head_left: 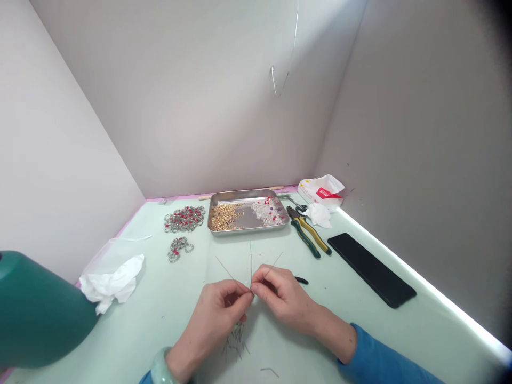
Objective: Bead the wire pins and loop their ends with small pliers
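Observation:
Near the front of the table, my left hand [214,314] and my right hand [286,298] meet with thumbs and index fingers pinched together. Both are closed on thin wire [250,261]; one strand rises upright between them. Another thin strand slants up left from my left fingers, and one slants up right behind my right fingers. The exact joint at the fingertips is hidden. Partly beneath my left hand lies a bunch of short wire pieces [237,344]. A single bent wire piece [270,371] rests closer to me. A black curved handle [302,280] shows just past my right hand.
A metal tray [248,231] holds gold beads and clear and red beads. Beaded wire pieces [184,219] form piles at left. Pliers [310,234], a black phone [372,269], white tissue [319,215] and an open box [320,191] lie right. A green object [40,314] stands left.

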Demonstrator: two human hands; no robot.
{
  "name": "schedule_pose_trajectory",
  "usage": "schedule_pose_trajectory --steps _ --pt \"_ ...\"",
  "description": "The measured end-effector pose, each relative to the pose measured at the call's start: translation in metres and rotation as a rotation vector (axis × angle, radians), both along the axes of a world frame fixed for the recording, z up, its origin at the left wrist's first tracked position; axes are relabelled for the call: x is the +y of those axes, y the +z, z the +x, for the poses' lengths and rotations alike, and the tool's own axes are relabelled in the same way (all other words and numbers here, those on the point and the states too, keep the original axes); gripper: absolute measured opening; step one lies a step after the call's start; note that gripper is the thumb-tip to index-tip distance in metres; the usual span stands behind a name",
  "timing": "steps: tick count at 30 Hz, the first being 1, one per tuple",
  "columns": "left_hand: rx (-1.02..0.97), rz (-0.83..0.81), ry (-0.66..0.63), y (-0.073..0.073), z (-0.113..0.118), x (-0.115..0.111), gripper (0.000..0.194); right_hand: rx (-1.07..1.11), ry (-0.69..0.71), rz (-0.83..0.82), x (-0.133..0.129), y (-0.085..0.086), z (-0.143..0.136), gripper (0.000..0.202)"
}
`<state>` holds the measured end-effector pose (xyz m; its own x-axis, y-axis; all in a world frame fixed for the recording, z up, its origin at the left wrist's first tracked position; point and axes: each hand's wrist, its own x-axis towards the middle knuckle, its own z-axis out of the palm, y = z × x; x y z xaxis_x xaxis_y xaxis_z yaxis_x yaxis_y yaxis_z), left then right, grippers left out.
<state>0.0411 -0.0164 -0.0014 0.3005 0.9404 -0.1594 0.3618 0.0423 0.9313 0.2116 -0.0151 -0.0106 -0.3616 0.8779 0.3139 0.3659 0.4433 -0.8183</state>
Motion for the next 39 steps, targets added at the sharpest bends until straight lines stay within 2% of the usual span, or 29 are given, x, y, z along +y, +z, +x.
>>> schedule_pose_trajectory --steps 5,10,12,15,19,25,28,30,32,34,37,39 --pt "-0.046 -0.042 0.01 0.004 -0.004 0.004 0.023 -0.094 0.005 -0.016 0.003 0.008 0.006 0.017" --pt "-0.212 -0.102 0.2 0.012 -0.01 0.009 0.026 -0.47 -0.242 0.019 0.011 0.023 0.034 0.029" --pt "-0.314 -0.16 0.248 0.013 -0.011 0.01 0.026 -0.605 -0.265 -0.027 0.01 0.024 0.04 0.033" --pt "-0.416 -0.214 0.288 0.012 -0.011 0.01 0.024 -0.74 -0.209 -0.072 0.005 0.021 0.036 0.031" --pt "-0.458 -0.22 0.304 0.008 -0.011 0.011 0.025 -0.812 -0.183 -0.042 -0.001 0.016 0.018 0.003" --pt "-0.464 -0.224 0.307 0.006 -0.01 0.01 0.024 -0.802 -0.211 0.028 0.001 0.006 0.011 0.009" --pt "-0.469 -0.218 0.313 0.006 -0.01 0.011 0.024 -0.662 -0.225 0.067 0.003 0.005 0.013 0.007" --pt "-0.47 -0.211 0.313 0.006 -0.009 0.01 0.025 -0.448 -0.247 0.037 0.004 0.008 0.014 0.005" --pt "-0.465 -0.206 0.316 0.007 -0.009 0.009 0.026 -0.127 -0.252 -0.145 0.007 0.013 0.016 0.002" --pt "-0.469 -0.204 0.318 0.008 -0.01 0.009 0.027 0.277 -0.207 -0.423 0.011 0.018 0.019 0.005" --pt "-0.497 -0.204 0.32 0.007 -0.011 0.009 0.026 0.858 -0.036 -0.772 0.015 0.022 0.023 0.016" --pt "-0.529 -0.212 0.327 0.006 -0.012 0.01 0.027 1.064 0.085 -0.92 0.015 0.022 0.023 0.023"
